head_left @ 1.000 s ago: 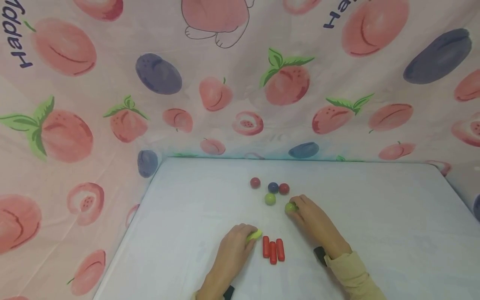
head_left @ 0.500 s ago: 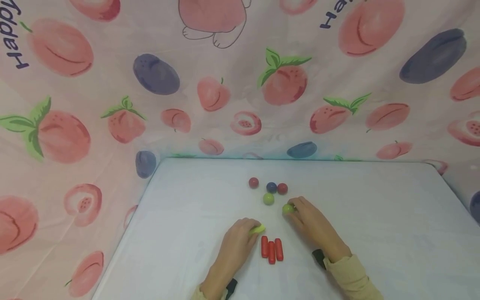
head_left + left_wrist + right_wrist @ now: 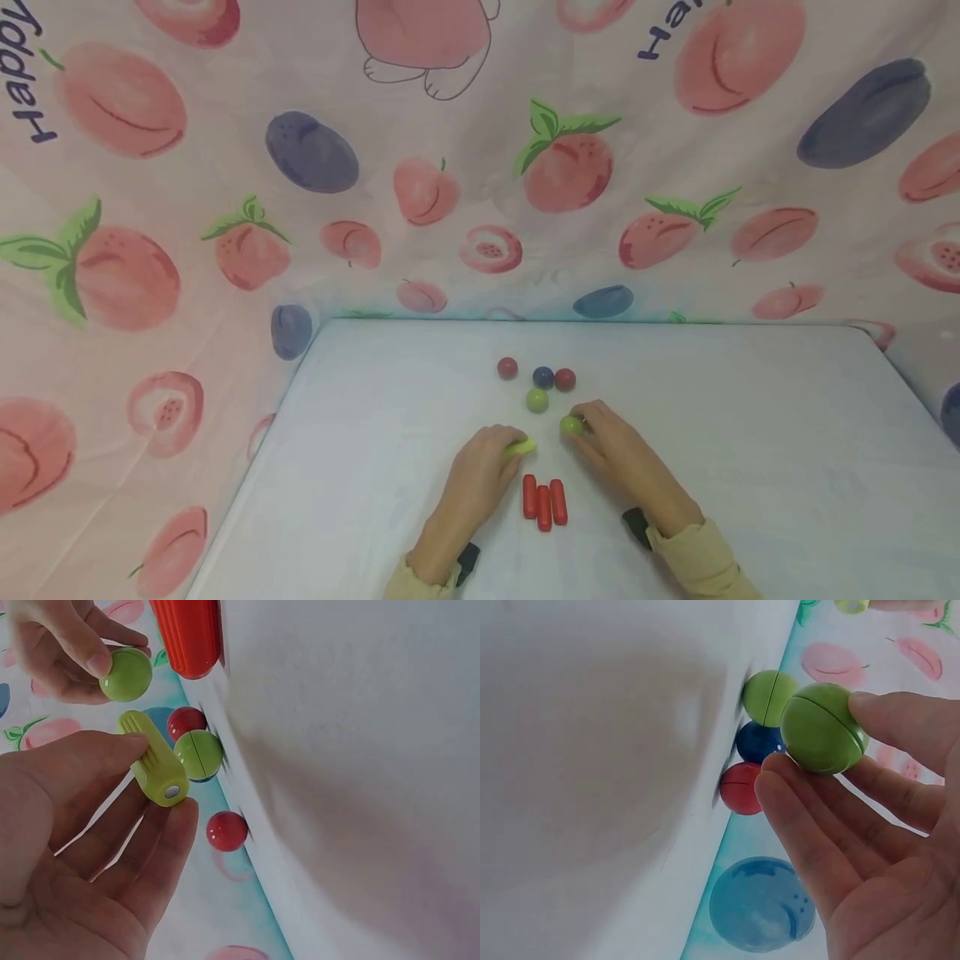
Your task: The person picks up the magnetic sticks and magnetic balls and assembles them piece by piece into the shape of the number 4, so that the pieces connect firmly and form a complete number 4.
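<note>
My left hand (image 3: 478, 471) pinches a yellow-green ribbed rod (image 3: 154, 759) between thumb and fingers. A round metal spot shows on one end of that rod in the left wrist view. A green ball (image 3: 825, 729) with a seam line is held by the fingertips of my right hand (image 3: 617, 454). A small gap separates rod and ball. Just beyond the hands, a second green ball (image 3: 537, 400) sits on the table, with a blue ball (image 3: 543, 377) and a red ball (image 3: 566, 379) close behind it.
Another red ball (image 3: 507, 367) lies a little apart to the left. Three red rods (image 3: 543, 507) lie side by side on the white table (image 3: 360, 433), between the forearms. A fruit-printed cloth (image 3: 420, 250) rises along the table's back and left edges.
The left hand has moved forward and slightly right with the yellow-green rod. The right hand has shifted slightly left and nearer with its green ball. Rod and ball are closer together.
</note>
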The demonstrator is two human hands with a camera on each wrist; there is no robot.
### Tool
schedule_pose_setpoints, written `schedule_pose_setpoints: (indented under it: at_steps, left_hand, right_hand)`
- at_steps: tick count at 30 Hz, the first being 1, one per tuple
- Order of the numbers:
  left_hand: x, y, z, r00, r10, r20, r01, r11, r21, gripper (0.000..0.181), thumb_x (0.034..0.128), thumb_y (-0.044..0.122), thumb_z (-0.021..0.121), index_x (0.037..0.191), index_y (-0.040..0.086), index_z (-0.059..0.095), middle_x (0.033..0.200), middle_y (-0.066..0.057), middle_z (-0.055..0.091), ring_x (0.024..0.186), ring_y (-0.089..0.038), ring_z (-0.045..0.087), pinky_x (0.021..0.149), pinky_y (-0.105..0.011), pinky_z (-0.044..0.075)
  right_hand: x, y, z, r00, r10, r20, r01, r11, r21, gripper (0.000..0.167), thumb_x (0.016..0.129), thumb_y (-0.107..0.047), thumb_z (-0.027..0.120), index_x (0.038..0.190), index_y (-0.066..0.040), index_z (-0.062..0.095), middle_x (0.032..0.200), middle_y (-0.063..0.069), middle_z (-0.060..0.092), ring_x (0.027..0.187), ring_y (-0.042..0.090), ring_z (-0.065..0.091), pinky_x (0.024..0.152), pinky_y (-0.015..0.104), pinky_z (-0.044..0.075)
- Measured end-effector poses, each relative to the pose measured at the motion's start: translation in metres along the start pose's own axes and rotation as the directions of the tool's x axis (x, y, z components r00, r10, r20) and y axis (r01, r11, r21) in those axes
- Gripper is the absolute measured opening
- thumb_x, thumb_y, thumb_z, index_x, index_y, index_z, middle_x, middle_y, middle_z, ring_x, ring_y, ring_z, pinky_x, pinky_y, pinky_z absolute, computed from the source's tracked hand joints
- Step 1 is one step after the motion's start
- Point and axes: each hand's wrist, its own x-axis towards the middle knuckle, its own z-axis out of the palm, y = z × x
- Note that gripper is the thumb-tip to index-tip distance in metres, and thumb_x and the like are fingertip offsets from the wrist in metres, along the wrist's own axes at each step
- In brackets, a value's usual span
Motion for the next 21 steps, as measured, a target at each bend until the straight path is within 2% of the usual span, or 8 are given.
schedule_pose_setpoints:
  at_steps: [12,21]
  left_hand:
    - [0.006,0.003,0.001,0.999,0.044,0.004,-0.044,0.999,0.016,0.027,0.0884,0.015,0.075,0.115,0.016,0.07,0.106,0.003,0.071,0.102,-0.013,0.063,0.091,-0.027,0.054]
    - [0.01,0.008,0.003,0.998,0.041,0.047,-0.039,0.998,-0.039,0.028,0.0882,0.016,0.075,0.116,0.016,0.071,0.104,0.004,0.07,0.096,-0.011,0.061,0.088,-0.025,0.055]
  right_hand:
    - [-0.003,-0.01,0.001,1.0,-0.011,0.011,0.01,1.0,0.021,0.035,0.091,-0.026,0.074,0.12,-0.012,0.061,0.109,-0.001,0.062,0.102,0.016,0.062,0.094,0.039,0.055]
    - [-0.008,-0.018,-0.001,0.998,-0.066,-0.011,0.067,0.997,0.049,0.033,0.088,-0.024,0.076,0.115,-0.014,0.061,0.106,-0.003,0.061,0.099,0.015,0.065,0.089,0.035,0.057]
